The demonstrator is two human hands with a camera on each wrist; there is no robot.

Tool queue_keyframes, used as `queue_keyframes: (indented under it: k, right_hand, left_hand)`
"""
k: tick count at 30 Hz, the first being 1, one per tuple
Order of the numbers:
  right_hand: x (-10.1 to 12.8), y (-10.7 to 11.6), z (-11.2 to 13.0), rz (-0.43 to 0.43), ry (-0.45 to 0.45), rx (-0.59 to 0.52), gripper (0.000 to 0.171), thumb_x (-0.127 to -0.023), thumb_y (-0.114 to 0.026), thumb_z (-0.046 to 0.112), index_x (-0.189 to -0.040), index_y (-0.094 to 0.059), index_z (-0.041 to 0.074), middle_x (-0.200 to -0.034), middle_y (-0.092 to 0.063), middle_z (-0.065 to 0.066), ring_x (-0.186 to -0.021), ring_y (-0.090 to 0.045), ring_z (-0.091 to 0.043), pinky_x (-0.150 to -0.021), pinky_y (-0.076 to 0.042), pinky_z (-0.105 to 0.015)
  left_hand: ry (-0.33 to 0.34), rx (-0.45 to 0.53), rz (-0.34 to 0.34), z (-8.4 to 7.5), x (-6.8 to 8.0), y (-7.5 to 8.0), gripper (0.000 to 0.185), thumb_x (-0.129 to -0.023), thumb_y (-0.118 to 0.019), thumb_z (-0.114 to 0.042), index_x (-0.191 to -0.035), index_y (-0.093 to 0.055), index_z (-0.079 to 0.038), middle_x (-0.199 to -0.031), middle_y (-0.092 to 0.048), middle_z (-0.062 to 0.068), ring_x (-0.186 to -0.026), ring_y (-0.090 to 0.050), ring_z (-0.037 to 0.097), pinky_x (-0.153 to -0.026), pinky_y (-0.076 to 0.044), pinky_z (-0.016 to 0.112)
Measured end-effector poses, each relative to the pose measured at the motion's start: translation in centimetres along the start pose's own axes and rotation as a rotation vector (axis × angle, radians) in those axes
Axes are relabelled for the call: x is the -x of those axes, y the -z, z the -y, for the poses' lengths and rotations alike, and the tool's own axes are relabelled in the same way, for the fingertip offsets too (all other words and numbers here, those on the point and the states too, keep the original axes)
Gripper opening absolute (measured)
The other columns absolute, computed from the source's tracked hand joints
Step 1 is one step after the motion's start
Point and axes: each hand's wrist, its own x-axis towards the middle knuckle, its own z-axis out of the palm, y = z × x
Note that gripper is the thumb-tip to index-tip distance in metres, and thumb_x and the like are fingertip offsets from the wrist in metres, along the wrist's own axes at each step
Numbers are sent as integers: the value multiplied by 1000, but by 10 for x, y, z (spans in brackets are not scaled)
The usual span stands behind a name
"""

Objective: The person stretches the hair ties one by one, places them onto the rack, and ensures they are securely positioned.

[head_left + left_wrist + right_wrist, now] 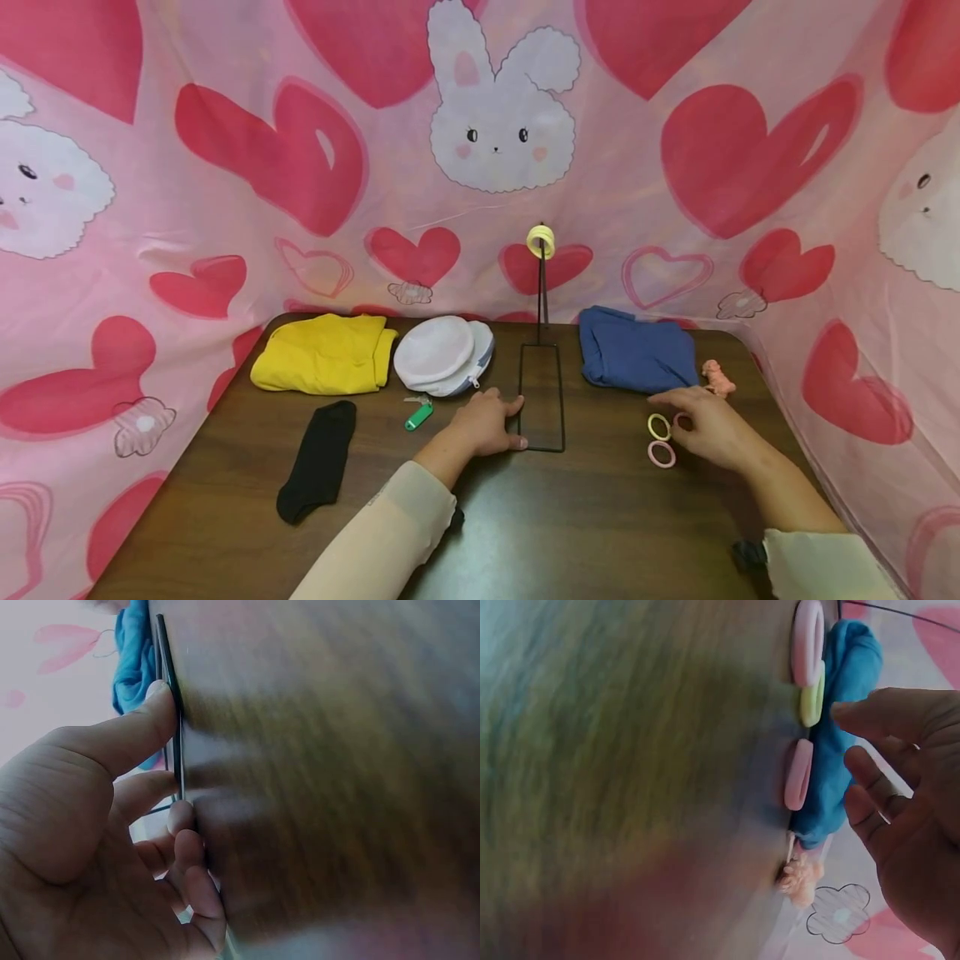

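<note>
A black wire stand (542,451) has a flat rectangular base on the table and an upright carrying pale yellow hair ties (541,241) near its top. My left hand (480,423) rests at the left side of that base, thumb and fingertips touching the wire; in the left wrist view the thumb (161,720) lies against the black bar (178,750). Over at the right, my right hand (712,427) hovers above loose hair ties, fingers apart and holding nothing. A yellow hair tie (659,427) and a pink hair tie (662,454) lie beside it; another pink one (799,775) is partly covered in the head view.
Folded yellow cloth (326,354), a round white zip pouch (435,354), a key with a green tag (418,417) and a black sock (317,462) lie on the left. Folded blue cloth (637,350) and a small peach-coloured item (718,378) sit back right. Patterned pink fabric surrounds the table.
</note>
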Motion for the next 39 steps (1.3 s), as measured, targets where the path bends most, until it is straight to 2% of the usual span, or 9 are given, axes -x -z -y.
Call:
queue_keyframes:
  k: [4,10,16,21,25,33,37,39]
  right_hand:
    - [3,-5,-12,45,6,9,50,-69,-83,-7,-116,-76,6,-108,-76,-3,-93,-63,-20,-79,-48,-35]
    - [1,-6,-15,156,-58,19,47,-73,-86,-1,-119,-77,6,-99,-72,3,-87,-58,-18,-76,-46,-37]
    - [0,-13,-16,134,-65,50,32,-77,-85,2,-109,-79,8,-95,-72,4,-85,-59,-16,-76,-48,-40]
    - [-3,-16,-12,65,-27,67,24,-79,-85,3,-100,-79,11,-92,-71,7,-84,-60,-14,-75,-51,-39]
    - [-10,-12,0,-36,44,61,24,-80,-84,3,-101,-78,13,-94,-71,7,-85,-62,-12,-76,-52,-37]
    - [-45,19,53,-287,278,6,28,-76,-82,2,-103,-79,11,-99,-73,4,-92,-67,-16,-90,-44,-15]
    - [-66,42,88,-396,363,-17,17,-89,-76,18,-103,-80,10,-99,-74,2,-93,-67,-18,-97,-41,-13]
    - [-75,52,106,-441,396,-21,24,-97,-69,29,-103,-80,9,-99,-75,0,-93,-68,-20,-99,-40,-13]
  left_hand:
    - [2,2,-1,0,1,0,80,-87,-79,-57,-156,-48,-32,-145,-50,14,-128,-51,33,-94,-50,57]
    - [3,3,-5,0,0,0,80,-86,-79,-57,-156,-49,-32,-142,-51,14,-125,-52,33,-93,-50,56]
    - [7,1,-3,-1,0,-1,80,-87,-79,-57,-156,-48,-32,-144,-51,13,-126,-51,32,-94,-50,56]
    - [9,-3,-2,-1,0,-1,80,-87,-79,-57,-156,-49,-32,-145,-50,14,-126,-51,33,-94,-50,56]
    - [12,-2,-3,-1,0,-2,80,-87,-78,-57,-157,-48,-32,-146,-50,14,-127,-51,33,-95,-50,56]
    - [15,-10,-12,1,-2,-4,80,-87,-78,-58,-156,-48,-34,-146,-50,14,-126,-51,33,-93,-50,55]
    - [15,-3,-5,1,-2,-3,80,-86,-78,-59,-156,-47,-34,-145,-50,14,-125,-51,33,-92,-50,55]
    - [15,-5,3,1,-2,-3,81,-87,-78,-59,-157,-46,-34,-145,-50,13,-125,-51,33,-93,-50,55]
